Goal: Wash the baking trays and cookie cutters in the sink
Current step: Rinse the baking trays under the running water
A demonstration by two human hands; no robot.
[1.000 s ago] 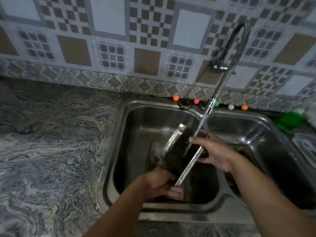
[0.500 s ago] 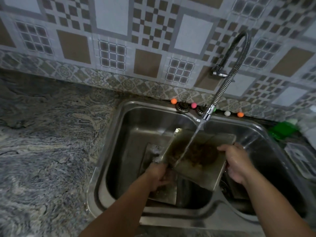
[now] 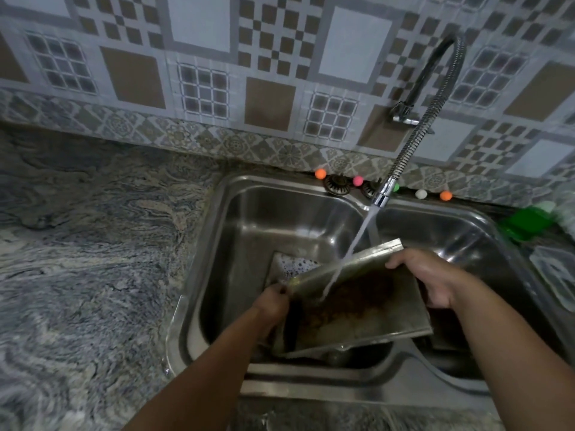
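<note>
Head view shows my left hand and right hand each gripping an edge of the baking tray, fingers curled over its rims, tilted above the left basin of the sink. Water from the tap strikes the brown baked-on patch; I'd keep the tray slanted so runoff drains left, and hold firmly, since wet metal slips. Thin, flat, dull steel; another tray lies foamy below.

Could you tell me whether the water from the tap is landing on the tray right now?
Yes, the stream from the tap falls onto the tray, which both hands hold over the sink.
</note>
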